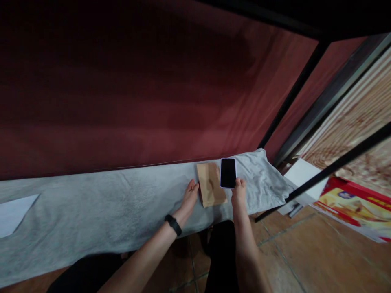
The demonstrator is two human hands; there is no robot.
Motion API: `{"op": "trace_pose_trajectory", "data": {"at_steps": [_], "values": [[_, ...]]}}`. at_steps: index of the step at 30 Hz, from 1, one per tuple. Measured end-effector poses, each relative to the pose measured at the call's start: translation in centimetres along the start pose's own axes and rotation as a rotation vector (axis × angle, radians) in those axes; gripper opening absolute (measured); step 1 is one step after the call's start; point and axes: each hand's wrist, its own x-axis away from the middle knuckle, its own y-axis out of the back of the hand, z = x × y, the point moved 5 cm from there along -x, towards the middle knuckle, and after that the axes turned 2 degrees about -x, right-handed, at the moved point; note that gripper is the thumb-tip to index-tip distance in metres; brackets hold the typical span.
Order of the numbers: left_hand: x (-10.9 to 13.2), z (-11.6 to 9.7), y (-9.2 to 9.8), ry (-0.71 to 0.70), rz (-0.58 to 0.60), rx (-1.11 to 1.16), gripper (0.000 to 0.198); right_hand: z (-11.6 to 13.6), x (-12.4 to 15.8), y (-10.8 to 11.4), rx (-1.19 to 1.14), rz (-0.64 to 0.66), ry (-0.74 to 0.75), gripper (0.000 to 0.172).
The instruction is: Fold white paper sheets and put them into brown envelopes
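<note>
A brown paper bag lies flat on the grey cloth that covers a long, narrow surface. My left hand, with a black band on its wrist, is at the bag's left edge; whether its fingers grip the edge is too small to tell. In my right hand is a phone with a dark screen and a light purple rim, held by its lower right corner. The phone is just right of the bag, close to its upper right edge.
White paper lies at the cloth's far left. A dark red wall rises behind. Black metal bars stand at the right, near a white box and a red and yellow box on the tiled floor.
</note>
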Motion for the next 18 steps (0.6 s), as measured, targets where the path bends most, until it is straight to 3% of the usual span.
{"op": "trace_pose_trajectory", "data": {"at_steps": [3,7,11,14,18], "values": [[0.3,-2.0,2.6,0.075,0.069,0.081,0.031,0.8,3.0,-3.8,-0.186,0.119,-0.110,0.025],[0.4,-4.5,4.9,0.259,0.177,0.254,0.047,3.2,8.7,-10.8,-0.549,0.366,-0.273,0.024],[-0.5,-6.4,8.0,0.207,0.110,0.397,0.051,5.1,12.9,-16.2,-0.663,0.577,-0.360,0.019],[-1.7,-6.6,11.0,0.211,0.071,0.423,0.051,5.6,13.8,-18.9,-0.545,0.684,-0.331,0.012],[-3.3,-6.5,14.4,0.205,0.054,0.438,0.052,5.6,13.3,-21.7,-0.508,0.652,-0.339,0.014]]}}
